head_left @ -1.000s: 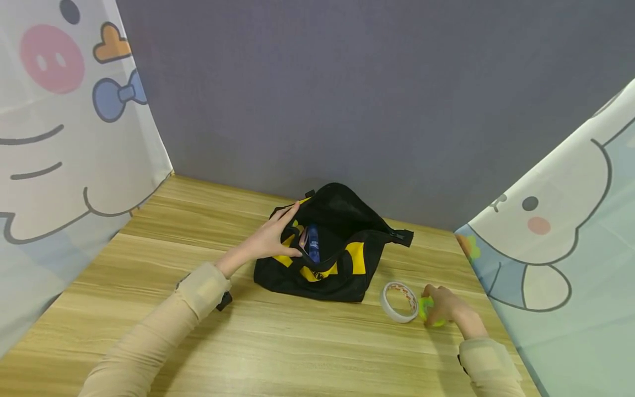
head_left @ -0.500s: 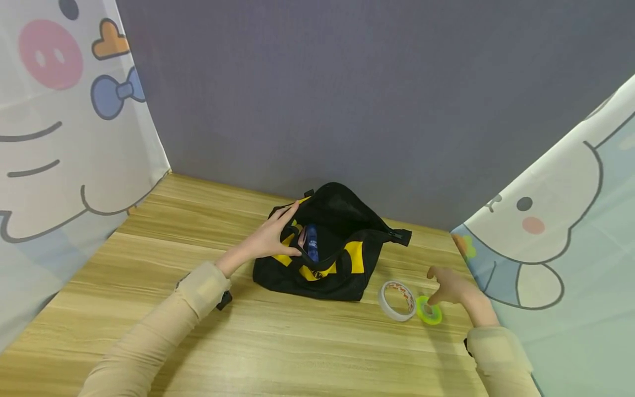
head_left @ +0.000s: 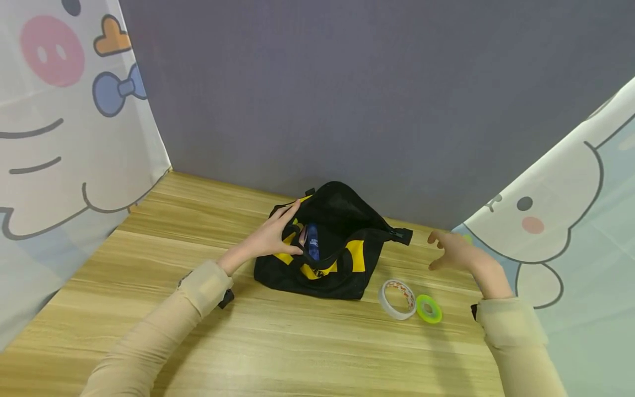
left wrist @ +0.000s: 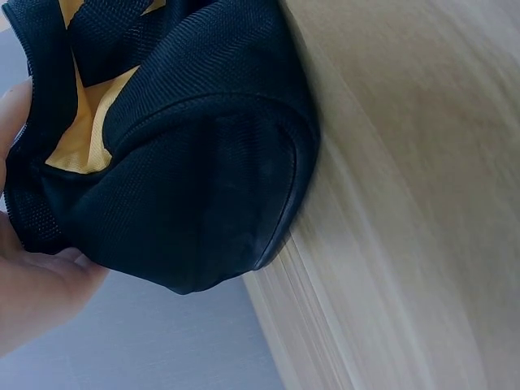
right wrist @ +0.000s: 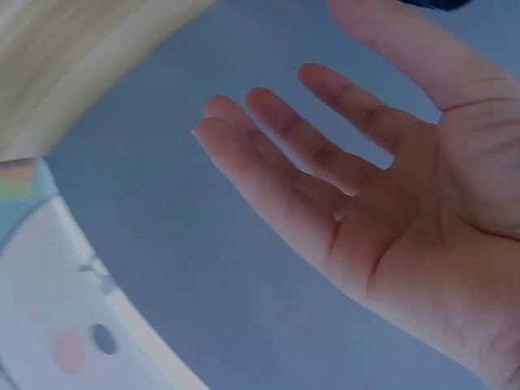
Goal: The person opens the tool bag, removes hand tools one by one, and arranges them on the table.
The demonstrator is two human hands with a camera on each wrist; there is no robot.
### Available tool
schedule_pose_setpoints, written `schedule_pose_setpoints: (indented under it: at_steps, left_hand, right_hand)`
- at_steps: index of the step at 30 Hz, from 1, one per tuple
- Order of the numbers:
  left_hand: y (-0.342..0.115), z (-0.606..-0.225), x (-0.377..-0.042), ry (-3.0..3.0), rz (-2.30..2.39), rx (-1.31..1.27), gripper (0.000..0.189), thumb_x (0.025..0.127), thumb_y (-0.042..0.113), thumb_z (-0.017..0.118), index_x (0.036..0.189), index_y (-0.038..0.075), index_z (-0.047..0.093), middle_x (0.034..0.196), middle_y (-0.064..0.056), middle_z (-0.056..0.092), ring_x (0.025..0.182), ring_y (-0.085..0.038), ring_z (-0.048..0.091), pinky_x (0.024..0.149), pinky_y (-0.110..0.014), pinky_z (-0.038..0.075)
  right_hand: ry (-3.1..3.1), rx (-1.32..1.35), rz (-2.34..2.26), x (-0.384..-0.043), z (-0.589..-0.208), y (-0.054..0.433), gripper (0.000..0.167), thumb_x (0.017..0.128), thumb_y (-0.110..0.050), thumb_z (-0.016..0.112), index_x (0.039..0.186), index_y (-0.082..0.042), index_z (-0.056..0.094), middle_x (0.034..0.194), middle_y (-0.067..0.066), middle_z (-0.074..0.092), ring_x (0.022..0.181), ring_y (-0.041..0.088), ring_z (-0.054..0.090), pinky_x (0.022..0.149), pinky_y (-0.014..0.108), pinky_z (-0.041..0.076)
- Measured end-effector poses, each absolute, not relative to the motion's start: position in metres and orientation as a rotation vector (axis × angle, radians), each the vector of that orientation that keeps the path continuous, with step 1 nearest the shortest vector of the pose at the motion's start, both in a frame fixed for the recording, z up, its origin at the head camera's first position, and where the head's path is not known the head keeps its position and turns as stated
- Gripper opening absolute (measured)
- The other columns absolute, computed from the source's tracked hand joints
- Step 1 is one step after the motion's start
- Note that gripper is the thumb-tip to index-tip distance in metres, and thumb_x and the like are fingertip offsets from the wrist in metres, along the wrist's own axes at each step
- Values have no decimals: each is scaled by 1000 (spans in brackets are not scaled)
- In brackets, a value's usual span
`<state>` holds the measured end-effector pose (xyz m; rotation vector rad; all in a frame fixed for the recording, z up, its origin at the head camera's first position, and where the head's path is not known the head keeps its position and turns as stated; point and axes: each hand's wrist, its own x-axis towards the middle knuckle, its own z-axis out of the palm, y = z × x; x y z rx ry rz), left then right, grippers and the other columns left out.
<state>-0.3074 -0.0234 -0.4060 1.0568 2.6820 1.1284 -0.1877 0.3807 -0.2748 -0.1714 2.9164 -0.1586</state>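
A black and yellow bag (head_left: 342, 253) (left wrist: 187, 162) sits unzipped on the wooden table (head_left: 149, 309), with a blue item (head_left: 312, 242) showing inside. My left hand (head_left: 274, 237) grips the left edge of the bag's mouth, thumb curled over the rim. My right hand (head_left: 451, 249) (right wrist: 349, 171) hovers empty above the table right of the bag, fingers spread and relaxed. Below it lie a white tape roll (head_left: 398, 299) and a small green tape roll (head_left: 429, 309), side by side, untouched.
A grey wall (head_left: 347, 99) closes the back. Cartoon-print curtains hang at the left (head_left: 64, 127) and the right (head_left: 570, 231), hemming in the table. A small black object (head_left: 225, 299) lies under my left sleeve.
My right hand let go of the green tape roll, leaving it on the table, then lifted up and back toward the bag's right end. The left hand has stayed on the bag.
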Motion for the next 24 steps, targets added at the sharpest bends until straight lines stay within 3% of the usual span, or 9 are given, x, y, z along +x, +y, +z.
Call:
schedule_pose_setpoints:
  at_steps: [2,7,16,24]
  left_hand:
    - [-24,-406,-308,2684,1126,1057,120,77,34,86,162,17,3,162,-24,17,143,-46,35,108,-61,41]
    - [-23,-408,-309,2691,1122,1070,120,77,35,86,162,16,3,162,-24,17,143,-46,35,109,-61,41]
    - [-22,-405,-307,2705,1090,1043,119,78,36,85,162,16,3,163,-24,16,142,-46,37,107,-60,43]
    - [-17,-407,-306,2698,1090,1016,119,78,38,85,162,19,2,164,-23,16,142,-45,37,107,-59,43]
  right_hand:
    - [2928,-226,-163,-192,-266,374,59,76,-13,84,122,10,54,116,36,59,102,51,60,82,55,54]
    - [2975,-324,-112,-199,-244,348,56,80,-16,82,124,6,56,116,33,63,100,48,64,82,54,55]
    - [2982,-419,-57,-218,-234,292,44,91,-26,72,127,-4,59,122,23,65,111,39,62,87,53,54]
    - [2923,-462,-25,-244,-252,253,47,92,-25,72,131,-4,57,131,21,60,118,37,58,95,52,51]
